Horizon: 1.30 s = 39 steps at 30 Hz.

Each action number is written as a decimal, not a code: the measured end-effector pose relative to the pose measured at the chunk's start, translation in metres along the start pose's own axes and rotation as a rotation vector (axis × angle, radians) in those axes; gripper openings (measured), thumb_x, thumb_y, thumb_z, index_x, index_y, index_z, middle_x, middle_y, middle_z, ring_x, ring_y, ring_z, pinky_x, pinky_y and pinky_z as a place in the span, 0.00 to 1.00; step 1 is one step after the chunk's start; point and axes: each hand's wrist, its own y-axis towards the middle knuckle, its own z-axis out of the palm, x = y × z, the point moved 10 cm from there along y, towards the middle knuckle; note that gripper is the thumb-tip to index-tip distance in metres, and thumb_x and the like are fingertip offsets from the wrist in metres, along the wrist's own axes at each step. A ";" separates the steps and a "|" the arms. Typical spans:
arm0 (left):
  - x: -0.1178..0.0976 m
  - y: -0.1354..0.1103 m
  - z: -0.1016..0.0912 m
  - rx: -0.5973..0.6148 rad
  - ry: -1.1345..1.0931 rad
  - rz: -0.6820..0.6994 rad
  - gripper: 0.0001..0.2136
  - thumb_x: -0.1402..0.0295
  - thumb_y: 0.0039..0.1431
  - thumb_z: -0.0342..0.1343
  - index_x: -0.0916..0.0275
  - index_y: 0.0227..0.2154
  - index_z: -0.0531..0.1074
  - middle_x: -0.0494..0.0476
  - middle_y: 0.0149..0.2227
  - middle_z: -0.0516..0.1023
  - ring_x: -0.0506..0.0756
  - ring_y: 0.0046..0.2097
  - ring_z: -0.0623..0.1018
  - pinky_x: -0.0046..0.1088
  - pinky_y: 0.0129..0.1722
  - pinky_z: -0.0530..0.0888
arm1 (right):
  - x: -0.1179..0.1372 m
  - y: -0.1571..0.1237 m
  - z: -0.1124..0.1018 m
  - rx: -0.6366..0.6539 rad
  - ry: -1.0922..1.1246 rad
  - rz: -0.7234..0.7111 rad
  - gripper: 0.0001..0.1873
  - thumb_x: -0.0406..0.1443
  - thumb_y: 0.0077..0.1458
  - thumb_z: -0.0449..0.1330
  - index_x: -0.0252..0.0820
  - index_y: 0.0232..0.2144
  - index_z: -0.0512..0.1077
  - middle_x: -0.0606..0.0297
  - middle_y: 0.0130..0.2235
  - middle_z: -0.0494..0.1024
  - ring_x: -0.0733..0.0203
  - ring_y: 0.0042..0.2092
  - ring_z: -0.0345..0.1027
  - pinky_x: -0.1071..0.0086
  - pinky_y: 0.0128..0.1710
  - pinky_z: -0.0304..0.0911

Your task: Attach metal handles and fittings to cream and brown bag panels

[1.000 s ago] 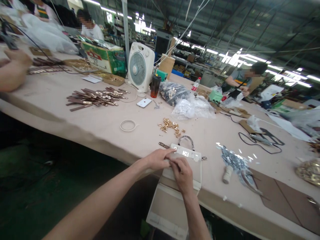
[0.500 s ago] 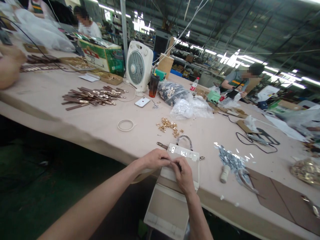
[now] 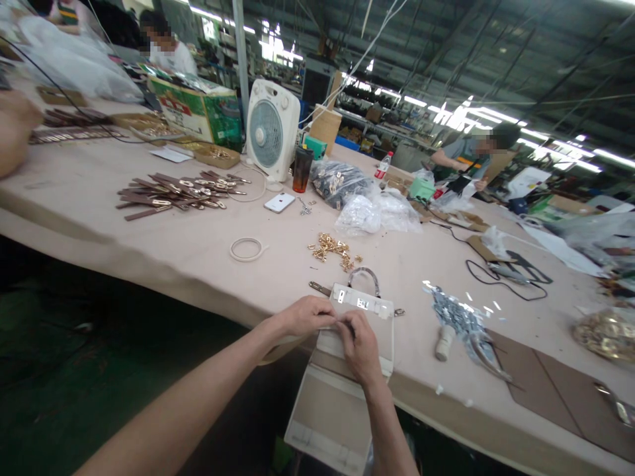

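A pale handbag (image 3: pixel 380 330) lies at the table's front edge, its long flap (image 3: pixel 330 410) hanging down over the edge. Metal plates (image 3: pixel 362 303) sit along its upper part, and a dark wrapped handle (image 3: pixel 366 271) arches behind it. Over the bag, my left hand (image 3: pixel 310 316) pinches with thumb and forefinger, close against my right hand (image 3: pixel 360 344). The right fingers are curled and pressed together too. Whatever is between the fingertips is too small or hidden to make out. Beyond the bag is a pile of small gold fittings (image 3: pixel 333 248).
Brown straps with metal ends (image 3: pixel 173 192) lie at left, near a fan (image 3: pixel 272 132), a cup (image 3: pixel 302 170) and a phone (image 3: pixel 280 202). Right of the bag are silvery strips (image 3: pixel 454 311), a thread spool (image 3: pixel 444 343) and a brown panel (image 3: pixel 555 390). Co-workers sit around the table.
The view has shifted very slightly. My hands stay together over the bag, with hardly any change in the fingers.
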 end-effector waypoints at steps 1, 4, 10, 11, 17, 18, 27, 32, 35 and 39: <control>0.001 0.000 0.000 -0.004 -0.005 -0.003 0.11 0.63 0.64 0.55 0.64 0.35 0.81 0.53 0.34 0.79 0.52 0.37 0.76 0.24 0.40 0.69 | 0.000 0.000 0.000 -0.004 -0.009 -0.005 0.05 0.35 0.69 0.55 0.47 0.39 0.71 0.61 0.40 0.74 0.55 0.44 0.69 0.62 0.46 0.65; 0.005 0.001 0.000 -0.020 -0.036 -0.026 0.11 0.63 0.62 0.56 0.65 0.34 0.81 0.52 0.32 0.79 0.52 0.36 0.75 0.24 0.38 0.68 | 0.002 0.000 0.000 -0.032 -0.036 -0.034 0.06 0.34 0.69 0.54 0.47 0.39 0.71 0.61 0.41 0.74 0.54 0.45 0.69 0.62 0.47 0.65; 0.012 0.001 -0.003 -0.063 -0.106 -0.114 0.11 0.64 0.60 0.57 0.65 0.30 0.80 0.51 0.29 0.78 0.51 0.34 0.75 0.24 0.35 0.67 | 0.009 -0.005 0.000 -0.052 -0.024 -0.087 0.07 0.34 0.68 0.54 0.48 0.39 0.72 0.58 0.42 0.75 0.53 0.47 0.70 0.59 0.49 0.66; 0.012 0.001 -0.003 -0.068 -0.102 -0.122 0.10 0.65 0.60 0.57 0.65 0.31 0.80 0.51 0.30 0.78 0.52 0.34 0.75 0.24 0.36 0.67 | 0.011 -0.007 -0.001 -0.044 0.011 -0.093 0.07 0.34 0.68 0.54 0.48 0.39 0.72 0.59 0.42 0.75 0.53 0.47 0.70 0.59 0.49 0.66; 0.005 0.002 -0.003 -0.063 -0.031 -0.080 0.10 0.63 0.63 0.57 0.63 0.34 0.80 0.52 0.34 0.81 0.53 0.39 0.76 0.24 0.40 0.69 | -0.012 -0.022 -0.050 -0.184 0.270 0.031 0.05 0.38 0.67 0.57 0.47 0.37 0.71 0.62 0.37 0.74 0.55 0.42 0.70 0.63 0.44 0.67; 0.004 0.002 -0.002 -0.054 -0.032 -0.066 0.10 0.63 0.64 0.57 0.63 0.35 0.80 0.52 0.35 0.80 0.53 0.39 0.76 0.24 0.41 0.69 | -0.020 -0.022 -0.065 -0.242 0.268 0.059 0.06 0.39 0.67 0.57 0.47 0.37 0.71 0.61 0.38 0.74 0.55 0.43 0.70 0.62 0.46 0.67; -0.002 0.005 0.006 0.027 -0.064 -0.059 0.14 0.60 0.69 0.53 0.63 0.37 0.78 0.51 0.34 0.79 0.52 0.38 0.75 0.23 0.41 0.68 | -0.057 0.039 -0.093 -0.144 0.133 0.159 0.13 0.46 0.64 0.60 0.45 0.37 0.77 0.55 0.57 0.73 0.51 0.61 0.66 0.54 0.64 0.56; -0.001 0.006 0.006 0.028 0.008 -0.098 0.13 0.60 0.68 0.53 0.62 0.37 0.79 0.51 0.33 0.80 0.52 0.36 0.75 0.23 0.38 0.68 | -0.071 0.050 -0.066 -0.053 0.119 0.189 0.14 0.47 0.64 0.60 0.45 0.36 0.77 0.55 0.58 0.73 0.50 0.63 0.64 0.52 0.65 0.55; -0.001 0.006 0.004 0.019 0.028 -0.106 0.13 0.60 0.68 0.53 0.61 0.36 0.79 0.51 0.33 0.80 0.52 0.36 0.75 0.23 0.38 0.67 | -0.075 0.051 -0.059 -0.035 0.102 0.198 0.13 0.46 0.63 0.60 0.45 0.35 0.77 0.55 0.57 0.73 0.49 0.62 0.64 0.51 0.66 0.55; -0.003 0.006 0.004 0.019 0.028 -0.104 0.13 0.60 0.68 0.52 0.61 0.36 0.79 0.51 0.33 0.79 0.52 0.36 0.75 0.23 0.37 0.67 | -0.076 0.052 -0.058 -0.048 0.081 0.200 0.11 0.44 0.63 0.60 0.45 0.35 0.77 0.56 0.56 0.74 0.50 0.61 0.66 0.51 0.65 0.57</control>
